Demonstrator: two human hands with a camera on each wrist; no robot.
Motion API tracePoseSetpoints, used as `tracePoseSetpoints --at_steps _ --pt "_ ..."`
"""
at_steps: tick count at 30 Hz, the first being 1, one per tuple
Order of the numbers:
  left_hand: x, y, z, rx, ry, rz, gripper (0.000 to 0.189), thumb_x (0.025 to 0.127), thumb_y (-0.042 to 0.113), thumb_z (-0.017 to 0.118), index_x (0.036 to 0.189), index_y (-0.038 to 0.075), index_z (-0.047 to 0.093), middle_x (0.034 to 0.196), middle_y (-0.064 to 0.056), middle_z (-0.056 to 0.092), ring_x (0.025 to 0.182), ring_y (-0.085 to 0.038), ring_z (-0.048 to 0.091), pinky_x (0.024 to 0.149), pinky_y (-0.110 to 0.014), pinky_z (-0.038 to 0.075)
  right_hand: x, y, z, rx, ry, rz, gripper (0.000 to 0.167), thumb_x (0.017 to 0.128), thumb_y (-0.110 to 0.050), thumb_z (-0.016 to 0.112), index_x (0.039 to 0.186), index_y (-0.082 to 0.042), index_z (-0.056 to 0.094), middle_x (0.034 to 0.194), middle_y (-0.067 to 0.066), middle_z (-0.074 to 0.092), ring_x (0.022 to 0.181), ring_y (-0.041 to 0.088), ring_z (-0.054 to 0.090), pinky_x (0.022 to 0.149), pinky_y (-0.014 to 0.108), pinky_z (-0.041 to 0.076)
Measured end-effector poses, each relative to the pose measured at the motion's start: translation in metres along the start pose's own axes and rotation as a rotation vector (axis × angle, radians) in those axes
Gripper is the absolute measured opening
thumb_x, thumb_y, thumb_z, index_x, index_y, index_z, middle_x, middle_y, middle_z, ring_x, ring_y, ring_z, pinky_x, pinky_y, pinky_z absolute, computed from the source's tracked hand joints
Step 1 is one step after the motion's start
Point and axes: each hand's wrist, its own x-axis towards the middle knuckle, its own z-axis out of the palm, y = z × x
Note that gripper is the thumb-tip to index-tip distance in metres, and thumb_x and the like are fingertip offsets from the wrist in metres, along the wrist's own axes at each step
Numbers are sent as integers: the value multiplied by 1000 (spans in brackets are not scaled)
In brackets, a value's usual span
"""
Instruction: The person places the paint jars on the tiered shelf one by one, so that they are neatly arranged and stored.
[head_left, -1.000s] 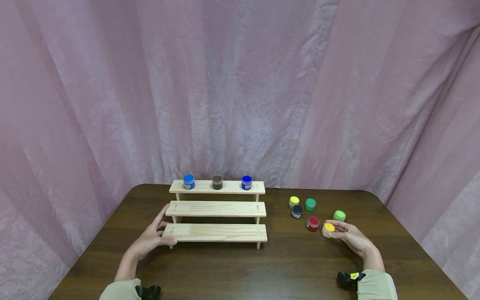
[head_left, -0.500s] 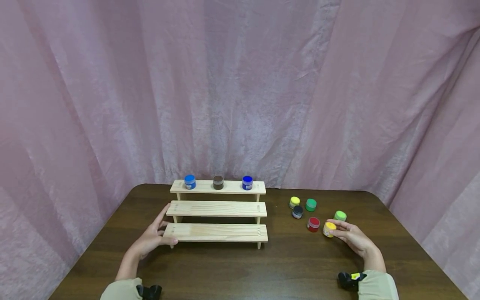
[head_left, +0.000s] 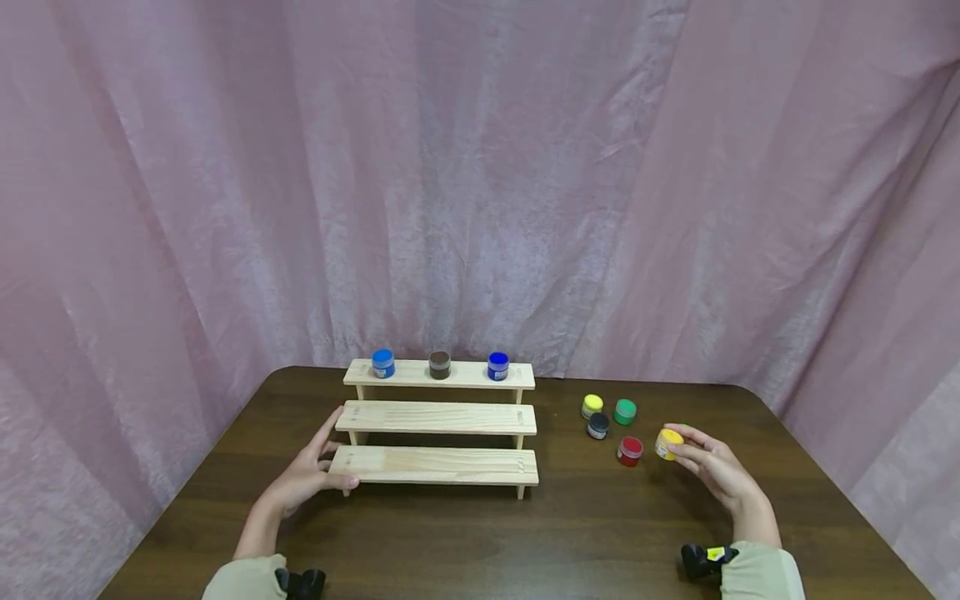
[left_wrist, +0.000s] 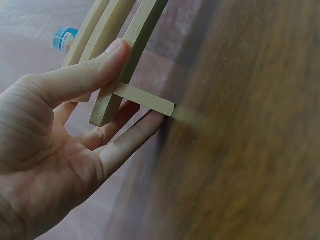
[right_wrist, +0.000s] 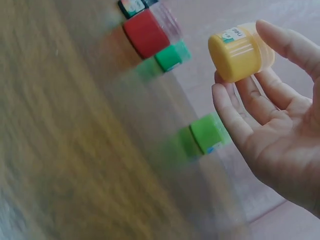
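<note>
A stepped wooden stand point(head_left: 442, 417) with three shelves is at the table's left-centre. My left hand point(head_left: 298, 482) grips its left end, the thumb over the lowest shelf and the other fingers beside and behind the leg in the left wrist view. On the top shelf stand a light blue paint jar point(head_left: 383, 364), a brown one point(head_left: 439, 366) and a dark blue one point(head_left: 498, 367). My right hand point(head_left: 718, 473) pinches an orange-yellow paint jar point(right_wrist: 235, 55) between thumb and fingers, raised off the table and tilted. A light green jar point(right_wrist: 207, 134) is mostly hidden behind that hand in the head view.
Left of the right hand, a red jar point(head_left: 630, 452), a black jar point(head_left: 597, 426), a lemon-yellow jar point(head_left: 592, 406) and a green jar point(head_left: 625, 411) stand on the brown wooden table point(head_left: 585, 533). A pink curtain point(head_left: 480, 183) hangs close behind the table's far edge.
The right hand has lifted the orange-yellow jar off the table and shifted slightly away and to the right, now covering most of the light green jar. The left hand keeps its hold on the stand.
</note>
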Motion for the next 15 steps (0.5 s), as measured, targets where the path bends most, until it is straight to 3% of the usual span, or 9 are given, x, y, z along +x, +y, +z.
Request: tracePoseSetpoints --at_steps 6,15 --pt "0 1 0 -2 -1 6 123 75 4 82 157 33 -6 136 -34 39 105 -33 61 84 -39 50 4 -5 9 56 -6 -49 28 99 -9 53 113 -30 65 108 -19 59 99 -6 57 86 13 49" --pt "0 -1 1 -18 -5 5 123 75 4 81 157 34 -6 137 -35 35 104 -31 62 84 -40 51 11 -15 28 29 62 2 21 98 -16 55 114 -27 63 105 -20 58 99 -6 56 86 13 48"
